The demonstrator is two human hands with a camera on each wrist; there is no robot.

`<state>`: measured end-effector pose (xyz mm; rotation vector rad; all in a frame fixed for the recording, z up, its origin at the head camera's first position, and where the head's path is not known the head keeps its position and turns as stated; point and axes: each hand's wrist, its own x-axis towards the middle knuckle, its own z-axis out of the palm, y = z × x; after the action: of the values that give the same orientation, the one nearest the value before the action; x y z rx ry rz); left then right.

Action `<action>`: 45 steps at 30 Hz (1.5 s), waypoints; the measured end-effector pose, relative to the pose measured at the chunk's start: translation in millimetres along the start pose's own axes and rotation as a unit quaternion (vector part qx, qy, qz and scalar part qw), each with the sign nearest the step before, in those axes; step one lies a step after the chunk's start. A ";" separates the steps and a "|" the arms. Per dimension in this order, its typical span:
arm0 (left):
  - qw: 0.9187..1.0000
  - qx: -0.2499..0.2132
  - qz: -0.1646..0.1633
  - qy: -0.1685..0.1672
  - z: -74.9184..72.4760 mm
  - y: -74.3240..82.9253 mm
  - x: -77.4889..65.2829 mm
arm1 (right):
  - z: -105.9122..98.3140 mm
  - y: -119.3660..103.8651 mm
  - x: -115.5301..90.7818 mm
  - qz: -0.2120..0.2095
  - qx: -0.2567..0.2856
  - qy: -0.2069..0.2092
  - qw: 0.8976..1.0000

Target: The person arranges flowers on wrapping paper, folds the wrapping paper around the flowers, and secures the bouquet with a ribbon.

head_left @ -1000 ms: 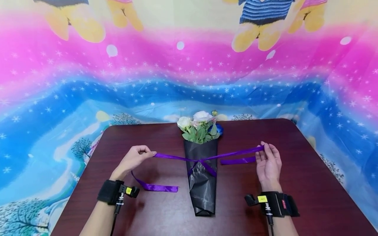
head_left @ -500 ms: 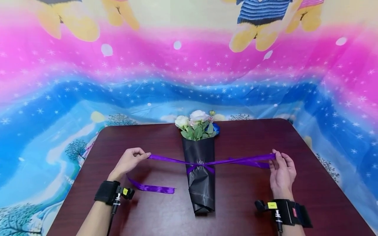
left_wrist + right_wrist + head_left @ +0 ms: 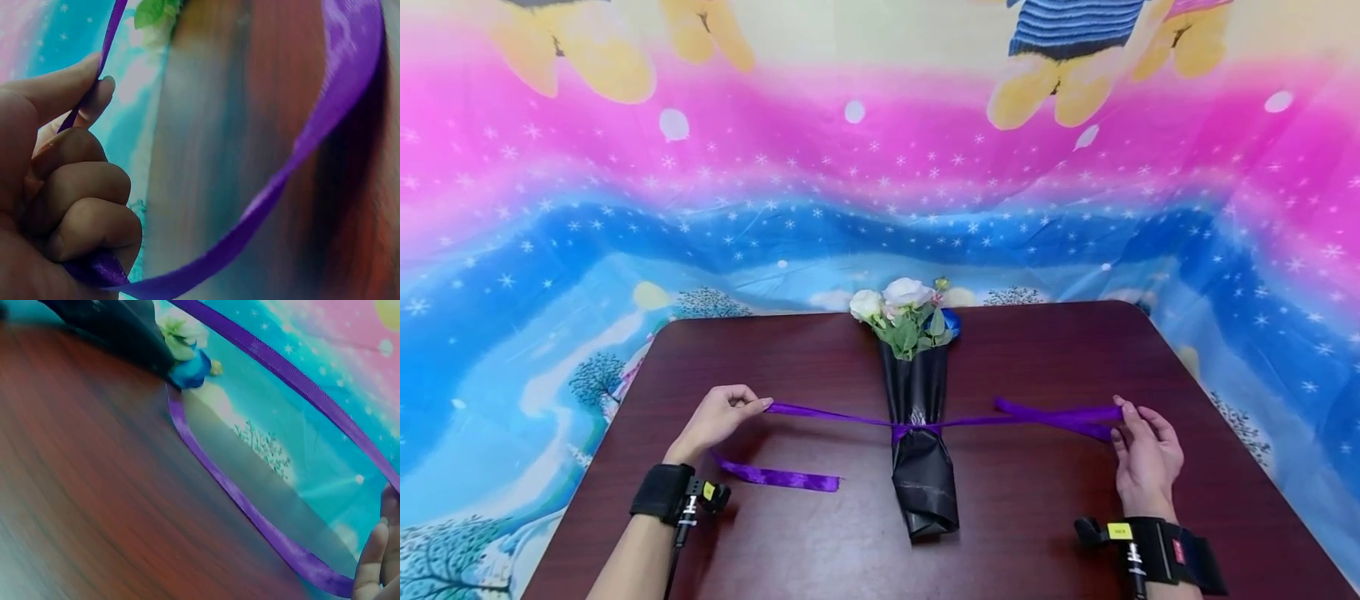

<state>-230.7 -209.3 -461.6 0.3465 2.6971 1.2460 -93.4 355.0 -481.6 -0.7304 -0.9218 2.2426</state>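
Observation:
A bouquet of white flowers (image 3: pixel 907 293) and a blue flower (image 3: pixel 192 370) lies on the table, wrapped in black paper (image 3: pixel 925 492). Around its middle runs a purple ribbon (image 3: pixel 827 414), crossed in front and pulled taut to both sides, so the paper is cinched there. My left hand (image 3: pixel 718 421) pinches one end between thumb and forefinger, other fingers curled, with a loose tail (image 3: pixel 262 200) hanging below. On the right, my right hand (image 3: pixel 1150 458) pinches the other end; its tail (image 3: pixel 219 478) loops back toward the bouquet. Part of the right hand is outside the right wrist view.
The dark red-brown table (image 3: pixel 1015 533) has rounded far corners. Behind it hangs a printed cloth backdrop (image 3: pixel 820 225). Each wrist wears a black strap (image 3: pixel 662 492) with a small camera and cable.
Both hands have moved apart and slightly down, the right one farther. The ribbon has tightened, narrowing the black paper into a waist. The bouquet's lower end has swung slightly right.

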 end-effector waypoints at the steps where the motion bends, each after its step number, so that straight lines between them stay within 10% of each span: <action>1: 1.000 0.001 -0.003 0.000 -0.3 -2.4 -0.9 | -2.0 -1.4 1.9 0.000 -0.009 0.007 1.000; 25: 0.999 0.023 -0.034 0.022 -10.7 -41.3 -22.0 | -21.8 -18.2 32.2 -0.069 -0.132 0.138 0.979; 38: 0.986 0.141 -0.073 0.060 -11.9 -30.5 -35.9 | -6.7 -10.9 38.7 -0.075 -0.111 0.085 0.987; 45: 0.982 0.168 -0.057 0.066 -10.6 -24.4 -42.9 | -12.9 -14.1 36.8 -0.022 -0.238 0.036 0.970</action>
<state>-195.5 -243.9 -471.7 0.1465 2.9937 0.8092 -104.8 394.2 -488.3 -0.9811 -1.4457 1.9556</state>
